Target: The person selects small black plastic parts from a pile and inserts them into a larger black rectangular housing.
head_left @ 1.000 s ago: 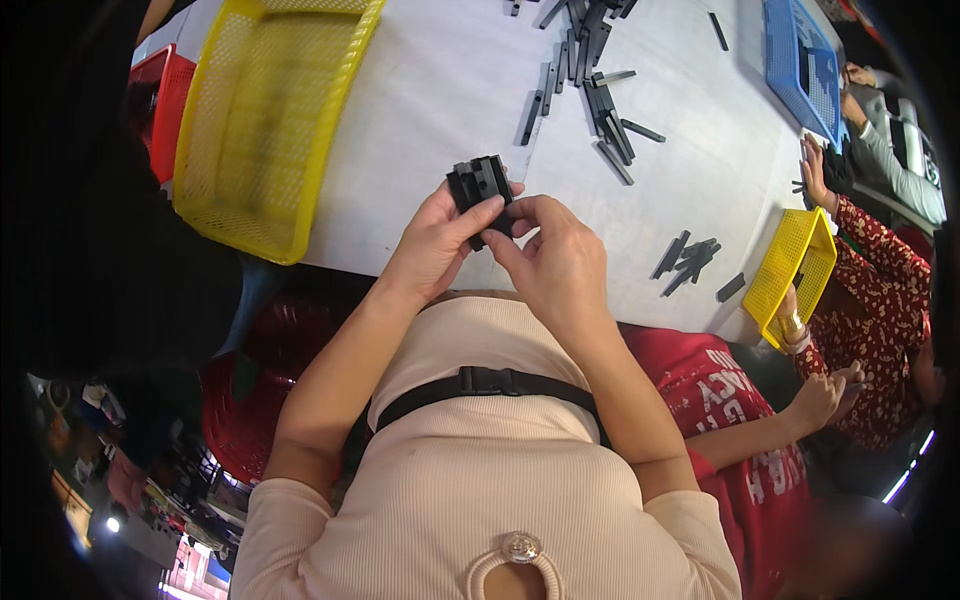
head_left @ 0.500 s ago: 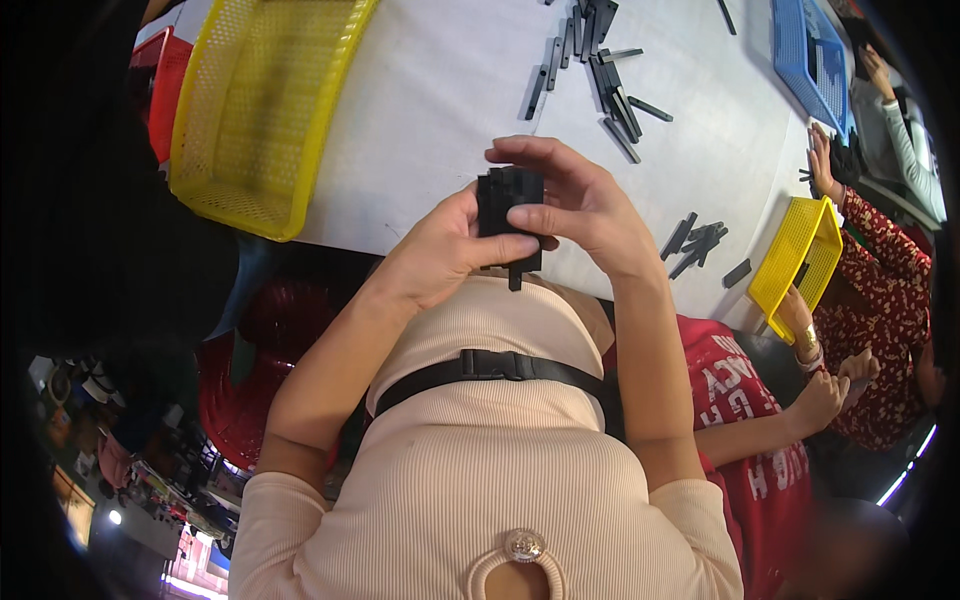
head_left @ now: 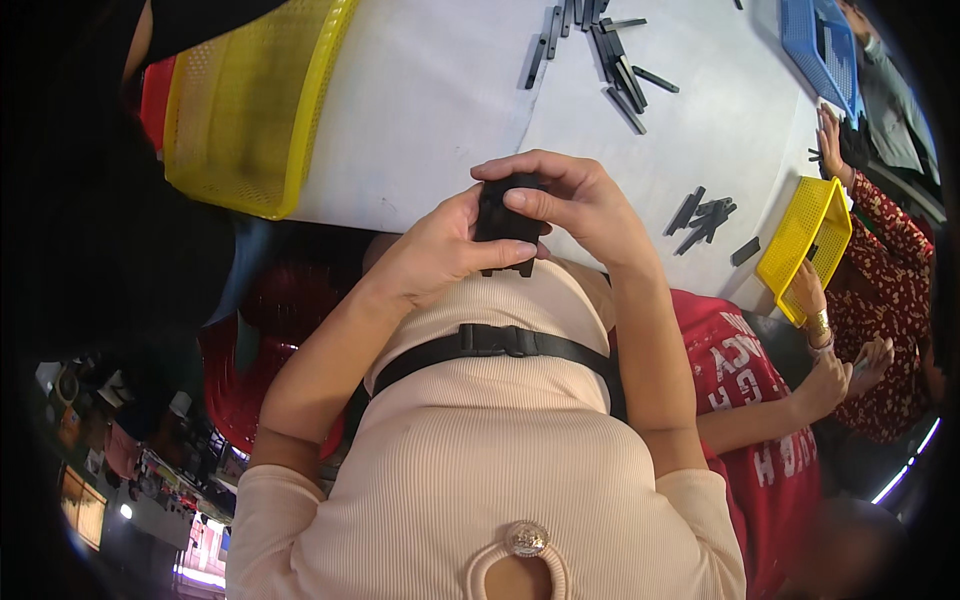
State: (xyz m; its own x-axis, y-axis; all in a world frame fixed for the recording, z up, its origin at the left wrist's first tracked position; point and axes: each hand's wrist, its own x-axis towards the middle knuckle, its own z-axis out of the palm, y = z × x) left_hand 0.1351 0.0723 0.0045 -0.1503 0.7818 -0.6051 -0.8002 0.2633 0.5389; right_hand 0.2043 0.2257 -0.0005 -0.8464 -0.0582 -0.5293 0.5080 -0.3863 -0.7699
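Observation:
A compact stack of black bars [head_left: 506, 222] is held between my two hands in front of my waist, by the table's near edge. My left hand [head_left: 443, 245] is closed round its left side, the thumb lying across the lower part. From the right, my right hand [head_left: 585, 205] grips the upper part, with its thumb on the face and its fingers arched over the top end. Stubby ends poke out below my left thumb. Fingers cover much of the stack, so how its pieces fit together is hidden.
Loose black bars [head_left: 620, 75] lie on the white table [head_left: 420, 110], with a smaller pile [head_left: 708, 220] at the right. A yellow basket [head_left: 300, 130] stands left; another yellow basket [head_left: 775, 265] and a blue basket [head_left: 800, 40] are right. Co-workers' hands [head_left: 810, 292] are near the right baskets.
My right fingers have come down onto the stack's top end. The bar that jutted far out at the bottom now sits nearly level with the others. The view has shifted slightly.

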